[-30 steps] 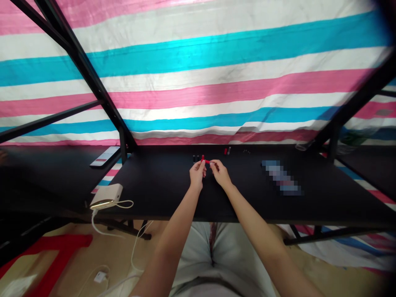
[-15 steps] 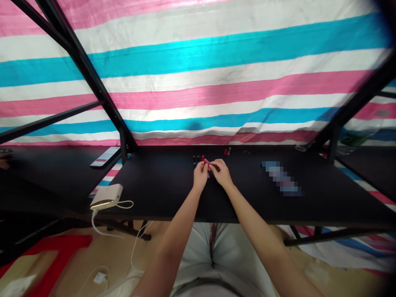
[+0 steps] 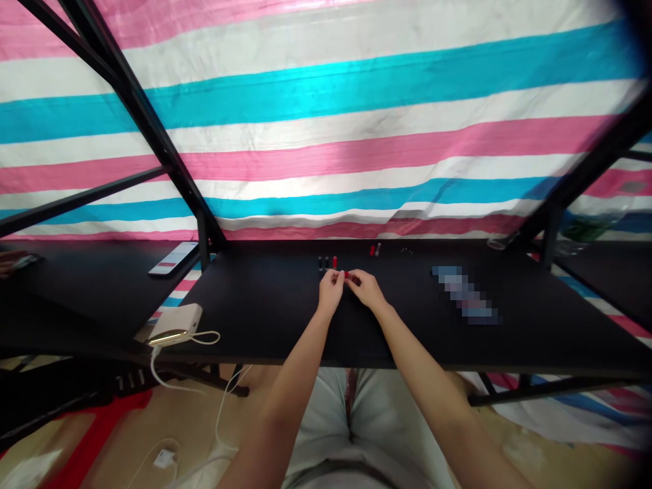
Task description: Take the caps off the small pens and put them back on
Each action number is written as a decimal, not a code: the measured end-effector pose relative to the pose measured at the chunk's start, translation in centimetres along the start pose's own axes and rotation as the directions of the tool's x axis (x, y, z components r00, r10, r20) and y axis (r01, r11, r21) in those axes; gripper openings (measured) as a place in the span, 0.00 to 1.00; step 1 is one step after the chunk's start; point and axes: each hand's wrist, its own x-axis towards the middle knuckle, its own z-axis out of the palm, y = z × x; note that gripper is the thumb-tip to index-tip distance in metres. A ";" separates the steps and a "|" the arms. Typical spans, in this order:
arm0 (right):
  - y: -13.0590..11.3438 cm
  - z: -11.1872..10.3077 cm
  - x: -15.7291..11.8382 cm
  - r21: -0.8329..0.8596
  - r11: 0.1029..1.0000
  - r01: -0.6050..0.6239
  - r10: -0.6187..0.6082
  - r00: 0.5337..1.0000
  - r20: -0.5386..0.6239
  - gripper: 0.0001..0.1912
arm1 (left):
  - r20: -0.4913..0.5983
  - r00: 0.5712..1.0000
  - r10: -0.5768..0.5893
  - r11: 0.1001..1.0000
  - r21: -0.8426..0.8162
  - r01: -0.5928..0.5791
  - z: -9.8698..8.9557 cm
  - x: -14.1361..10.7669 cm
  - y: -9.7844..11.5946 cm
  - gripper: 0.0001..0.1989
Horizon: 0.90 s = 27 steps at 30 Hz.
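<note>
My left hand [image 3: 332,291] and my right hand [image 3: 365,288] meet over the black table, fingertips pinched together. Between them is a small red piece [image 3: 347,275], mostly covered by the fingers; its kind is too small to make out. Just beyond my left hand, two short black tubes [image 3: 324,263] stand beside a red tube [image 3: 335,261]. Farther back lie another small red tube [image 3: 372,250] and a clear or silvery one [image 3: 377,249]. Some tiny bits [image 3: 406,250] are scattered to their right.
On the black table [image 3: 255,305], a white box-like device [image 3: 178,320] with cables sits at the left edge. A pixelated flat object [image 3: 464,295] lies to the right. A phone [image 3: 174,259] rests on the left-hand table, where another person's hand [image 3: 13,263] shows. Black metal frames [image 3: 186,183] flank the table.
The thin light-coloured piece that stuck up between my fingers no longer shows, and my right hand has lowered slightly. At far left, the other person's hand has moved further into view.
</note>
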 end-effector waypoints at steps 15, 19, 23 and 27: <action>5.8 -4.3 4.5 -0.349 0.788 -0.508 0.433 0.859 -0.273 0.10 | 0.033 0.999 0.015 0.996 0.090 -0.018 0.3 -0.2 -0.9 0.08; 6.5 -4.1 5.0 -0.378 0.779 -0.501 0.446 0.866 -0.228 0.10 | 0.051 0.998 0.026 0.993 0.109 -0.032 0.3 -0.1 -1.0 0.07; 7.0 -4.0 5.2 -0.393 0.774 -0.497 0.445 0.868 -0.221 0.11 | 0.053 0.998 0.025 0.992 0.122 -0.032 0.3 -0.2 -1.0 0.07; 6.9 -4.1 5.3 -0.413 0.771 -0.485 0.442 0.874 -0.201 0.10 | 0.060 0.998 0.025 0.991 0.129 -0.033 0.4 -0.1 -1.2 0.07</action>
